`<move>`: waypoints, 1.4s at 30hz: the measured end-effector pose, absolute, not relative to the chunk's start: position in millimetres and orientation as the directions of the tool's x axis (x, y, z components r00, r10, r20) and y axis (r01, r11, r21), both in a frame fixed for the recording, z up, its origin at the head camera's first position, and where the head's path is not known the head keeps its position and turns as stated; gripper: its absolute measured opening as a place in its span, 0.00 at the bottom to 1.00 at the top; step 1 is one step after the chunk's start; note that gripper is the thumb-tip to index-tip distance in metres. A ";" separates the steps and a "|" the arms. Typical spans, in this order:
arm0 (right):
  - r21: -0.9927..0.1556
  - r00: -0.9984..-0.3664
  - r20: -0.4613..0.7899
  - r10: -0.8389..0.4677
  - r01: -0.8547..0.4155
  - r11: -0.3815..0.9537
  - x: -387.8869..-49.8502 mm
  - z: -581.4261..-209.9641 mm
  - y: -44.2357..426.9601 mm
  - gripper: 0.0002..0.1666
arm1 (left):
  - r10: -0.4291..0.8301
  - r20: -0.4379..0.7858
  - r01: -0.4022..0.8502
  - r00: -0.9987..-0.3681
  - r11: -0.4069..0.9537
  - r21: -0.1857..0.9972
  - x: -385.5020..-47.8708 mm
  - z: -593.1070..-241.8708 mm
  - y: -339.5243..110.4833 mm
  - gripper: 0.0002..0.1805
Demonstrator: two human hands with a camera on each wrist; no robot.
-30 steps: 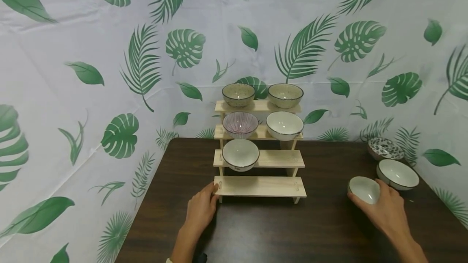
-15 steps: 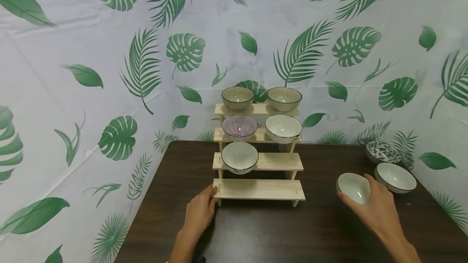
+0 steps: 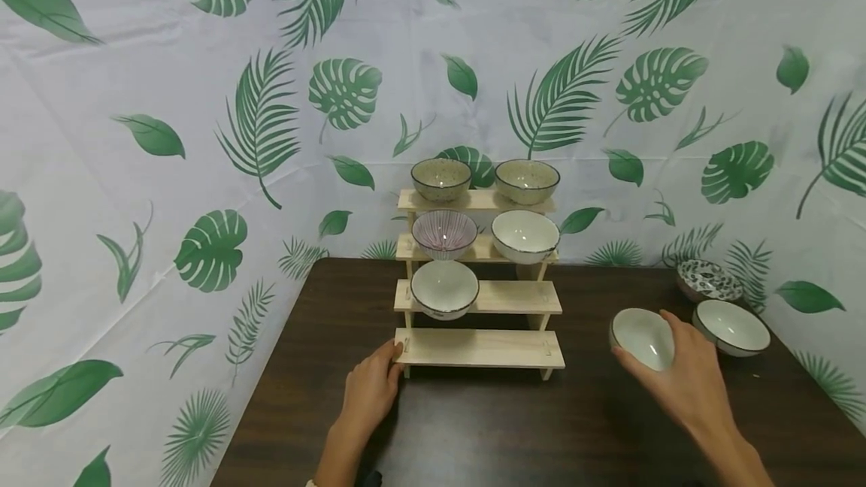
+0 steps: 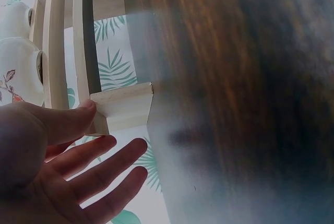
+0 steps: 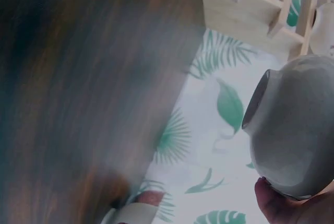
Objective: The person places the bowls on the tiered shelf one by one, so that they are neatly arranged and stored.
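Observation:
A white bowl (image 3: 643, 337) is gripped at its side by my right hand (image 3: 686, 374), raised above the dark table; in the right wrist view the bowl (image 5: 297, 130) shows its outer wall and foot. My left hand (image 3: 368, 389) holds the left end of the lowest board of a stepped wooden stand (image 3: 480, 348). The left wrist view has the thumb (image 4: 78, 117) against the board's corner, the other fingers spread below. On the stand sit two speckled bowls (image 3: 441, 180) on top, a purple-striped bowl (image 3: 444, 235) and a white bowl (image 3: 525, 237) beneath, then another white bowl (image 3: 445, 290) lower left.
At the right of the dark table (image 3: 514, 427) stand a white bowl (image 3: 731, 328) and, behind it, a black-patterned bowl (image 3: 709, 281). A leaf-printed cloth (image 3: 379, 21) hangs behind and beside the table.
My right hand has lifted the white bowl and carried it left, away from the bowls at the right. The left hand has stayed at the stand's lowest board.

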State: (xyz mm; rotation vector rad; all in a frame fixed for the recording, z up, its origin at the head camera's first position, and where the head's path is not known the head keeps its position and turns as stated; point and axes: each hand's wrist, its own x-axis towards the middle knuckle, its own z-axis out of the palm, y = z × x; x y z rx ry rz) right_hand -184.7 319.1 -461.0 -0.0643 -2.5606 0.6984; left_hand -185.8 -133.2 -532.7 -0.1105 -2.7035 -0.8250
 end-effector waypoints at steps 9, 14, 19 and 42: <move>-0.487 -0.866 0.479 0.144 -0.126 0.865 -185.0 -449.2 304.5 0.55 | -0.019 0.315 0.159 -0.949 0.834 0.528 -186.3 -532.6 -133.5 0.18; -0.492 -0.871 0.475 0.123 -0.148 0.858 -186.1 -443.0 295.3 0.56 | -0.019 0.317 0.160 -0.948 0.834 0.528 -186.7 -533.4 -133.6 0.16; -0.486 -0.876 0.470 0.105 -0.158 0.859 -187.9 -438.2 286.4 0.56 | -0.018 0.322 0.163 -0.947 0.834 0.528 -186.3 -533.9 -133.3 0.17; -0.464 -0.845 0.534 0.028 -0.265 0.845 -200.7 -429.4 251.5 0.51 | -0.012 0.323 0.168 -0.946 0.835 0.524 -187.4 -532.5 -133.5 0.20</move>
